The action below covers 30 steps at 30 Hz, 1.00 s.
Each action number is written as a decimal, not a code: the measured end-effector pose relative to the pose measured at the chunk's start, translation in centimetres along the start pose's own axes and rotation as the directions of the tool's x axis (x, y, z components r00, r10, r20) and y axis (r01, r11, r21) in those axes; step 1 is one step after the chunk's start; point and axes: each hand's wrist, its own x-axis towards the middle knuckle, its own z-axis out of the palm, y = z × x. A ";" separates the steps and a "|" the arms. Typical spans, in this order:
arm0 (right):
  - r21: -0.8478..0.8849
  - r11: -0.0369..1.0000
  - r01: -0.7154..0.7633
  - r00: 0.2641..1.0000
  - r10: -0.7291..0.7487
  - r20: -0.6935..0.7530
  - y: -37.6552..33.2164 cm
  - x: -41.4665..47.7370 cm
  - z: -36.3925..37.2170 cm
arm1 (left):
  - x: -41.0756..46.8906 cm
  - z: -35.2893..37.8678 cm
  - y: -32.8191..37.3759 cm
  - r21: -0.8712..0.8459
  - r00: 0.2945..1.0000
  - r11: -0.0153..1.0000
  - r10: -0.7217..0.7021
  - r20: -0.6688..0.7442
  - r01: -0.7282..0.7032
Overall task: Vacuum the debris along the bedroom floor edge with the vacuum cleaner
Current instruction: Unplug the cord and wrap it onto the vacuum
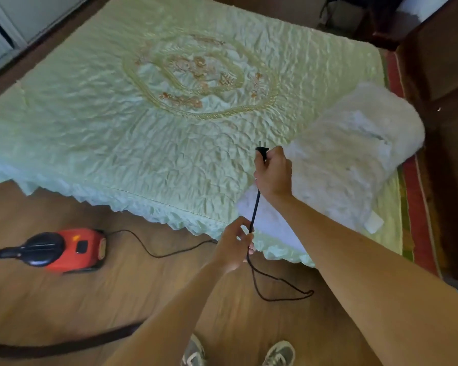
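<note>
A red and black vacuum cleaner point(69, 249) sits on the wooden floor at the left, beside the bed. Its black power cord point(154, 253) runs from its rear across the floor to my hands. My right hand point(273, 173) grips the black plug point(261, 151), prongs pointing up, above the bed's near corner. My left hand point(236, 247) pinches the cord lower down, so a straight length is stretched between both hands. Below my left hand the cord hangs in a loop point(283, 294) above the floor. The black hose point(64, 344) curves across the floor at the lower left.
A bed with a pale green quilted cover point(156, 122) fills the middle. A folded white fluffy blanket point(354, 159) lies on its right side. Dark wooden furniture point(444, 75) stands at the right. My two shoes point(279, 352) are at the bottom.
</note>
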 end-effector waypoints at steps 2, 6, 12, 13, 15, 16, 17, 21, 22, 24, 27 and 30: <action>-0.013 0.999 0.039 0.998 -0.039 0.039 -2.7 -0.3 2.8 | -0.5 -3.0 -0.1 -0.037 0.999 0.999 0.003 -0.041 -0.005; -0.018 0.995 0.096 0.988 -0.093 0.121 -7.0 -1.3 8.4 | -1.7 -8.1 -0.7 -0.112 0.992 0.994 -0.015 -0.127 0.001; 0.024 0.985 0.173 0.945 -0.173 0.278 -12.1 -3.8 15.8 | -3.2 -14.1 -2.4 -0.290 0.964 0.957 -0.098 -0.248 0.022; 0.031 0.982 0.188 0.934 -0.189 0.302 -12.9 -4.2 16.9 | -3.4 -15.0 -2.7 -0.312 0.958 0.950 -0.105 -0.266 0.017; 0.046 0.975 0.216 0.913 -0.218 0.346 -14.4 -4.9 19.3 | -3.5 -16.9 -3.3 -0.335 0.947 0.942 -0.107 -0.301 0.000; 0.055 0.972 0.228 0.901 -0.232 0.367 -15.2 -5.1 20.5 | -3.6 -17.8 -3.6 -0.342 0.939 0.940 -0.107 -0.325 -0.011; 0.063 0.970 0.236 0.889 -0.242 0.388 -16.0 -5.4 21.7 | -3.6 -18.7 -3.9 -0.348 0.930 0.937 -0.113 -0.349 -0.017; 0.090 0.957 0.276 0.839 -0.286 0.464 -18.9 -5.8 26.8 | -3.4 -22.8 -4.4 -0.368 0.891 0.928 -0.125 -0.437 -0.051; 0.094 0.954 0.284 0.825 -0.294 0.483 -19.6 -5.9 28.2 | -3.3 -23.9 -4.5 -0.375 0.879 0.925 -0.128 -0.460 -0.061; 0.107 0.947 0.304 0.793 -0.314 0.522 -20.9 -5.9 31.0 | -2.8 -26.0 -4.9 -0.399 0.851 0.913 -0.144 -0.505 -0.083; 0.133 0.932 0.338 0.733 -0.349 0.584 -22.6 -6.1 35.0 | -1.6 -28.7 -5.5 -0.434 0.810 0.895 -0.177 -0.559 -0.104; 0.149 0.916 0.372 0.666 -0.375 0.645 -23.6 -6.2 38.7 | -0.3 -30.9 -6.2 -0.467 0.774 0.878 -0.222 -0.594 -0.107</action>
